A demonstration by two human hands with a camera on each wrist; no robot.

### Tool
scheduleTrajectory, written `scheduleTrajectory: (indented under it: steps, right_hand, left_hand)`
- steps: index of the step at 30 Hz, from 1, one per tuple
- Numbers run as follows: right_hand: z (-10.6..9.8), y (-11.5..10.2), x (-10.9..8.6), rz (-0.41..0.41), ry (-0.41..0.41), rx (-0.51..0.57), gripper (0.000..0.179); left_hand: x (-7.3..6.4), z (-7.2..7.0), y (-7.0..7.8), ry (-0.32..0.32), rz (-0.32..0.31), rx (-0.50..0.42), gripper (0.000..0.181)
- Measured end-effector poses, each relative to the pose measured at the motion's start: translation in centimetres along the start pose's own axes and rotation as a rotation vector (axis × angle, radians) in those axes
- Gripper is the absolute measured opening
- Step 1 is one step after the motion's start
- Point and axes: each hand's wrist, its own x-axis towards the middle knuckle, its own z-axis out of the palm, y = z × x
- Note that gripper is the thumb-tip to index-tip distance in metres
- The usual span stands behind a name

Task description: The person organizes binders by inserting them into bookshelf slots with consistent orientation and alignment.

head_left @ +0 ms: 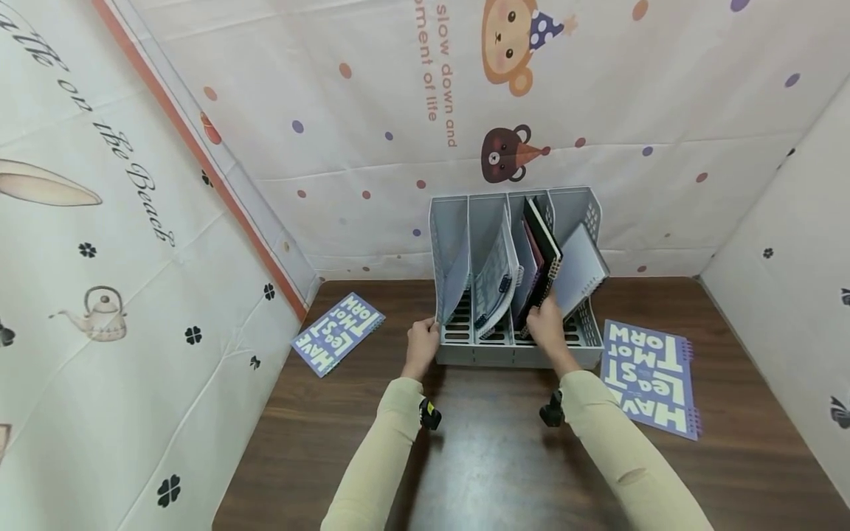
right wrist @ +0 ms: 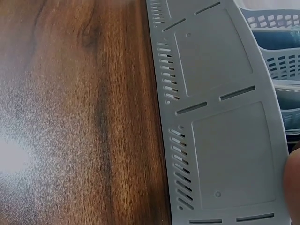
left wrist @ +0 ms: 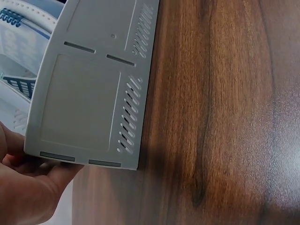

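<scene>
A grey plastic file rack (head_left: 474, 357) with upright dividers stands at the back of the table. My left hand (head_left: 422, 344) grips its front left corner; in the left wrist view the fingers and thumb of the left hand (left wrist: 28, 187) are round the rack's end edge. With my right hand (head_left: 547, 329) I hold the lower front edge of a black spiral notebook (head_left: 546, 240), which leans in the third compartment beside a maroon notebook (head_left: 533, 247). A pale spiral notebook (head_left: 579, 269) tilts in the rightmost compartment. Only a bit of the right hand (right wrist: 293, 183) shows in the right wrist view.
A purple notebook with large pale letters (head_left: 339, 333) lies flat left of the rack, and a similar purple notebook (head_left: 651, 380) lies to its right. More notebooks, one a light spiral notebook (head_left: 494, 276), stand in the left compartments. Printed cloth walls (head_left: 372, 221) enclose the wooden table (head_left: 491, 442).
</scene>
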Motion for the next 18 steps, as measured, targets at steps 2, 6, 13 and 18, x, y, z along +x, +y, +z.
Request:
scheduleTrajectory:
  steps: [2, 6, 13, 18]
  right_hand:
    - [0.2, -0.2, -0.2, -0.005, 0.046, 0.054, 0.070]
    - [0.1, -0.4, -1.3, -0.002, 0.144, 0.232, 0.067]
    - [-4.6, 0.8, -6.1, -0.100, 0.231, 0.442, 0.061]
    - [-11.1, 3.9, -10.0, -0.034, 0.403, 0.112, 0.043]
  left_hand:
    - [-0.1, 0.0, 0.0, 0.014, -0.013, 0.015, 0.035]
    - [-0.1, 0.4, 0.0, 0.051, -0.026, 0.059, 0.035]
    - [-0.1, 1.6, 0.7, 0.047, 0.031, 0.212, 0.034]
    - [-0.7, 2.8, 2.1, 0.069, 0.085, 0.418, 0.041]
